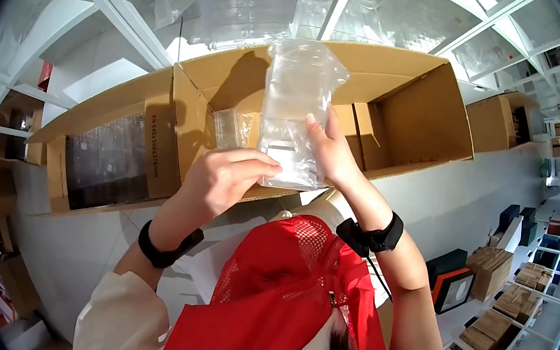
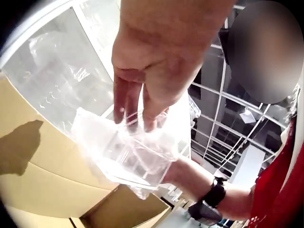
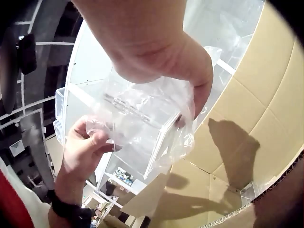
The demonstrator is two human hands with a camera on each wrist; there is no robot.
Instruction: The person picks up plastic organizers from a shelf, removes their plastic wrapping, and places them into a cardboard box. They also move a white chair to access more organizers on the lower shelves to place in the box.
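Note:
A clear plastic bag [image 1: 298,86] with a clear rigid box [image 3: 137,128] inside is held up over an open carton. The left hand [image 1: 224,176] pinches the bag's near left edge between thumb and fingers; in the left wrist view this hand [image 2: 156,71] reaches down to the crinkled film. The right hand [image 1: 332,150] grips the bag's right side, its thumb lying on top and its other fingers hidden beneath. In the right wrist view the right hand [image 3: 190,71] curls round the bag's far side, opposite the left hand [image 3: 83,149].
Beneath the bag, the carton [image 1: 427,116] holds a small clear package [image 1: 228,127] and cardboard pieces. Another carton [image 1: 157,153], to the left, contains stacked clear items [image 1: 108,154]. White-framed shelving [image 1: 342,8] runs behind; boxes [image 1: 490,271] stand on the floor at right.

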